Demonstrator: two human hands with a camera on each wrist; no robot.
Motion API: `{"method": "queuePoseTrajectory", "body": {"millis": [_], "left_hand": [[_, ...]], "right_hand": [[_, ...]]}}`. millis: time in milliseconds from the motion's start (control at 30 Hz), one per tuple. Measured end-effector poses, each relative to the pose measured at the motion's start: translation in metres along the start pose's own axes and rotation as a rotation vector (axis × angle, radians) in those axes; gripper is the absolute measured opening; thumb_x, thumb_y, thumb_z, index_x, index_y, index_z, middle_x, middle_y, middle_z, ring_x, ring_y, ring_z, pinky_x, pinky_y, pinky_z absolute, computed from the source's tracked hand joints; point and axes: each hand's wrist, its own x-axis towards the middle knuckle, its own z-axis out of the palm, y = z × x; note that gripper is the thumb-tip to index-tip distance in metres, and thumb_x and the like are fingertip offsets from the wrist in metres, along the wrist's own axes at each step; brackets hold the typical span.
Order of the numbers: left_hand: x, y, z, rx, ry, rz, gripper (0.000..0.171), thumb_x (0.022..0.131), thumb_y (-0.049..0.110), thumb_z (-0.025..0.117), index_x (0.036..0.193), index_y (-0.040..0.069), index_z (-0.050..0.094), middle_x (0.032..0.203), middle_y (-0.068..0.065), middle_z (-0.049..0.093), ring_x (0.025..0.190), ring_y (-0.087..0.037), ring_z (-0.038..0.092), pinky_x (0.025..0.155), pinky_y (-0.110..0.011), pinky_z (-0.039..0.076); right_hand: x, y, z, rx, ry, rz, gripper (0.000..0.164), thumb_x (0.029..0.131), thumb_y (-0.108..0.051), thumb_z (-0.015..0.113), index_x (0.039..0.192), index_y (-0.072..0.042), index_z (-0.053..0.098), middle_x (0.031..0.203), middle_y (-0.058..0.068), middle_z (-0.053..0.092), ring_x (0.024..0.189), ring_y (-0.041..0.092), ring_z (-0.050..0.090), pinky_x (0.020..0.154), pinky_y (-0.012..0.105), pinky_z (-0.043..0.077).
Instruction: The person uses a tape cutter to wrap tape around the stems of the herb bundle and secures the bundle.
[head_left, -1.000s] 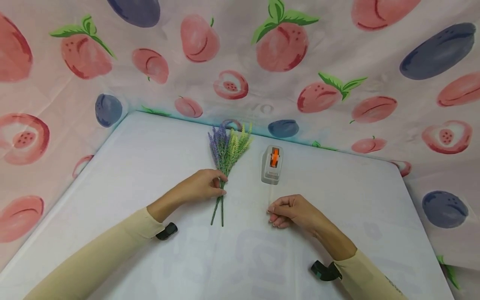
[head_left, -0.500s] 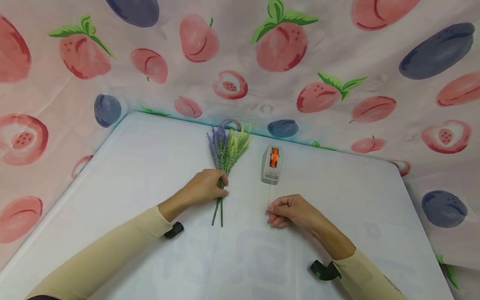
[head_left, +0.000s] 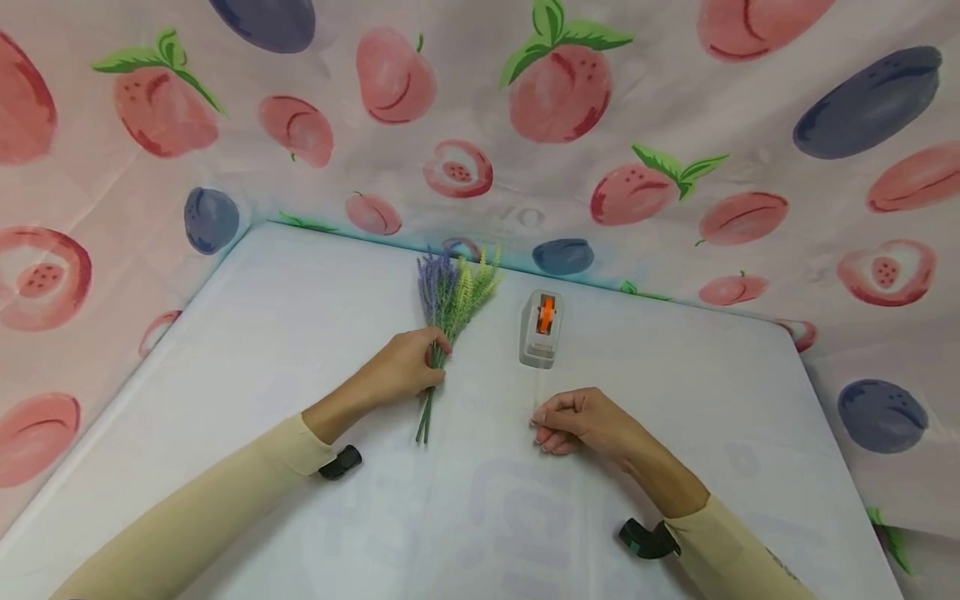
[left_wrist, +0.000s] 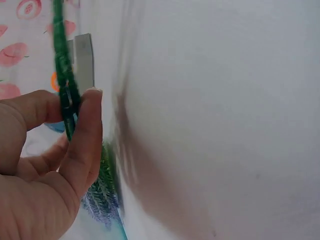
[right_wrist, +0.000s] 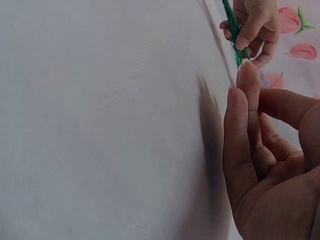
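Observation:
My left hand [head_left: 401,367] pinches the green stems [left_wrist: 61,50] of a small bunch of artificial flowers between thumb and fingers. Purple lavender-like sprigs [head_left: 437,287] and yellow-green sprigs [head_left: 474,290] fan out at the bunch's far end, pointing to the back of the table. To its right, a clear tape dispenser [head_left: 540,342] with an orange hub sits on the table. A faint strip of clear tape [head_left: 537,387] runs from it towards me. My right hand [head_left: 588,421] pinches the strip's near end; in the right wrist view the tape itself is hard to make out.
A white-covered table [head_left: 300,283] lies under both hands. Behind it and on the left hangs a fruit-patterned cloth [head_left: 315,200]. Black wrist cameras sit under the left wrist [head_left: 341,461] and right wrist [head_left: 647,540].
The left hand has shifted slightly up and left with the flowers, and the lower stem ends have come closer together. The right hand and tape dispenser stay put.

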Motion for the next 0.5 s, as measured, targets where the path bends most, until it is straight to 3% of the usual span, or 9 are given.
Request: {"method": "queuePoseTrajectory", "body": {"millis": [133,300,500], "left_hand": [[-0.003,0.003,-0.002,-0.086,0.03,-0.031,0.051,0.096,0.006,0.066,0.142,0.006,0.045,0.097,-0.015,0.061,0.062,-0.024,0.065,0.06,-0.034,0.053],[-0.009,0.004,-0.004,-0.287,0.011,-0.112,0.06,0.099,0.006,0.064,0.148,0.009,0.03,0.129,-0.023,0.053,0.071,-0.027,0.066,0.064,-0.04,0.058],[-0.02,-0.001,-0.003,-0.541,-0.041,-0.153,0.083,0.098,0.001,0.061,0.16,0.014,0.007,0.151,-0.029,0.042,0.104,-0.034,0.067,0.081,-0.046,0.059]], "right_hand": [[0.0,0.0,0.0,0.006,-0.005,-0.009,0.03,0.097,-0.018,0.07,0.109,0.009,0.07,0.083,0.008,0.074,0.072,0.013,0.07,0.07,0.029,0.061],[0.0,0.001,0.0,0.008,-0.007,-0.013,0.03,0.097,-0.018,0.07,0.109,0.009,0.07,0.083,0.008,0.074,0.072,0.013,0.07,0.07,0.029,0.061],[-0.001,0.0,-0.001,0.01,0.001,-0.006,0.029,0.097,-0.017,0.07,0.109,0.009,0.07,0.083,0.008,0.074,0.071,0.013,0.071,0.069,0.029,0.061]]}}
